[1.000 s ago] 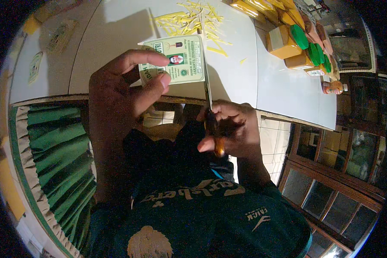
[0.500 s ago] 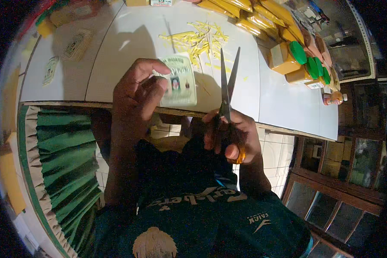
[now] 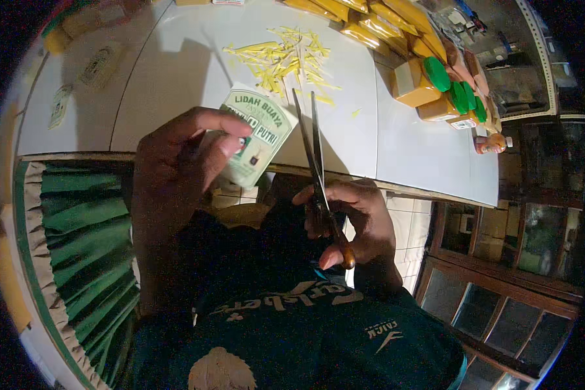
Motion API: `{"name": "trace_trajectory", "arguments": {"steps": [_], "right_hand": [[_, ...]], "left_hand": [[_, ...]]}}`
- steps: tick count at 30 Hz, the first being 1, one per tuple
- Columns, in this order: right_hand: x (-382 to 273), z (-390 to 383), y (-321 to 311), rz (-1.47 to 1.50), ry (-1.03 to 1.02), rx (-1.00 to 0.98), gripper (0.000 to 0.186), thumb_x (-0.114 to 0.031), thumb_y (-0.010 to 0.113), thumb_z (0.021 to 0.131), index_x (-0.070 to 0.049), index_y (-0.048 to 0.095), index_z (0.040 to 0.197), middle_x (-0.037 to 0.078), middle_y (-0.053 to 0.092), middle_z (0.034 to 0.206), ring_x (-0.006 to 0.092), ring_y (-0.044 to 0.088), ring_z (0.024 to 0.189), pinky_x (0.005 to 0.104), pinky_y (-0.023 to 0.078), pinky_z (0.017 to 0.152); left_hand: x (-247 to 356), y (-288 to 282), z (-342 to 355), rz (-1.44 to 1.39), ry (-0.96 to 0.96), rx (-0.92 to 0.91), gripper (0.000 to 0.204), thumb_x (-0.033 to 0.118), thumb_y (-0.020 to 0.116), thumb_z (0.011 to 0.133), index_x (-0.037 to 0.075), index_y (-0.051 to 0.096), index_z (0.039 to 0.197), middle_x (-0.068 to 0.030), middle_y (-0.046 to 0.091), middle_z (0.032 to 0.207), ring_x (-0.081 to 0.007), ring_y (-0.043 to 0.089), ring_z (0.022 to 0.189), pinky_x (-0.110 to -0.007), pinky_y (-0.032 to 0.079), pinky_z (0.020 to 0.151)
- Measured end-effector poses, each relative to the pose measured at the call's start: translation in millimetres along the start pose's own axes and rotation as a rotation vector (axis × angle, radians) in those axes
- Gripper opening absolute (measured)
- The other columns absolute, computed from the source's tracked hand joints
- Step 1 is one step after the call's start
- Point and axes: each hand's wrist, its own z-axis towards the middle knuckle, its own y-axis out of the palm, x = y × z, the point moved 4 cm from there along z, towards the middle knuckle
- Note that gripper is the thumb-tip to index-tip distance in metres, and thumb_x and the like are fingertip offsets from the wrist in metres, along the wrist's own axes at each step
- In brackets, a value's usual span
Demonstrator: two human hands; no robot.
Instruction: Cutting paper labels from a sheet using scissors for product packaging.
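Holding a green-and-white label (image 3: pixel 257 136) pinched between thumb and fingers, the left hand (image 3: pixel 179 162) keeps it raised above the near edge of the white table (image 3: pixel 175 71). The right hand (image 3: pixel 354 221) is clenched through the handles of the scissors (image 3: pixel 315 162), whose two blades point away from the person, slightly parted, just beside the label's right edge; whether a blade touches the paper cannot be told. Beyond the blade tips a heap of yellow strips (image 3: pixel 286 58) lies on the table. To its right stand orange packs (image 3: pixel 413 81) with green caps (image 3: pixel 439 73), and a row of yellow packets (image 3: pixel 370 23) runs along the far edge. A few more labels (image 3: pixel 101 62) lie flat at far left. A green pleated cloth (image 3: pixel 78 227) hangs below the table edge at left.

Risks, as judged from this view:
- The left fingertips sit close to the blade line; a closing stroke made before the label is fed squarely could nick them.
- The label is held by one side only and curves slightly, so it may fold or slide between the blades, giving a crooked cut into the printed face.
- Cutting over the table edge, a trimmed strip could drop to the lap or floor rather than on the heap.
- The light is dim, which makes the trim line harder to follow.
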Motion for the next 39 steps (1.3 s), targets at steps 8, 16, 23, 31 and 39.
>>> {"name": "trace_trajectory", "arguments": {"steps": [8, 16, 23, 31, 39], "right_hand": [[-7.9, -2.3, 3.1, -0.048, -0.024, -0.044, 0.083, -0.047, 0.088, 0.043, 0.005, 0.061, 0.103, 0.004, 0.061, 0.072, 0.0118, 0.060, 0.062, 0.0226, 0.046, 0.054], [-7.7, 0.9, 9.6, 0.092, -0.050, 0.009, 0.083, -0.044, 0.089, 0.043, 0.006, 0.060, 0.102, 0.005, 0.061, 0.073, 0.0125, 0.061, 0.062, 0.0226, 0.045, 0.052], [-9.4, -1.7, 7.3, 0.104, 0.094, 0.014, 0.082, -0.042, 0.089, 0.043, 0.007, 0.059, 0.101, 0.006, 0.061, 0.072, 0.0125, 0.060, 0.059, 0.0215, 0.045, 0.051], [-11.7, -0.3, 11.3, 0.142, 0.099, 0.038, 0.080, -0.043, 0.089, 0.043, 0.007, 0.060, 0.098, 0.006, 0.062, 0.069, 0.0118, 0.061, 0.058, 0.0208, 0.044, 0.048], [-9.2, 3.9, 15.5, 0.139, -0.063, 0.073, 0.079, -0.045, 0.087, 0.044, 0.007, 0.060, 0.097, 0.006, 0.062, 0.066, 0.0114, 0.060, 0.055, 0.0200, 0.043, 0.046]], "left_hand": [[14.7, 11.6, -5.3, -0.105, 0.032, 0.110, 0.020, -0.004, 0.064, 0.073, 0.000, 0.061, 0.092, -0.0084, 0.063, 0.088, -0.0127, 0.062, 0.080, -0.026, 0.056, 0.062], [20.4, 11.7, -6.0, -0.029, 0.078, 0.142, 0.024, -0.006, 0.065, 0.070, 0.000, 0.062, 0.094, -0.0084, 0.063, 0.088, -0.0110, 0.061, 0.079, -0.022, 0.052, 0.063], [23.0, 14.6, -6.5, -0.109, 0.013, 0.104, 0.023, -0.005, 0.063, 0.070, -0.001, 0.063, 0.093, -0.0079, 0.064, 0.087, -0.0101, 0.060, 0.079, -0.023, 0.050, 0.066], [20.7, 14.3, -7.4, -0.137, 0.012, 0.110, 0.024, -0.006, 0.063, 0.070, -0.001, 0.063, 0.094, -0.0079, 0.064, 0.088, -0.0107, 0.060, 0.079, -0.023, 0.050, 0.066], [16.3, 14.0, -6.7, -0.092, 0.036, 0.083, 0.024, -0.005, 0.066, 0.071, -0.001, 0.062, 0.095, -0.0081, 0.064, 0.090, -0.0113, 0.060, 0.080, -0.022, 0.051, 0.065]]}}
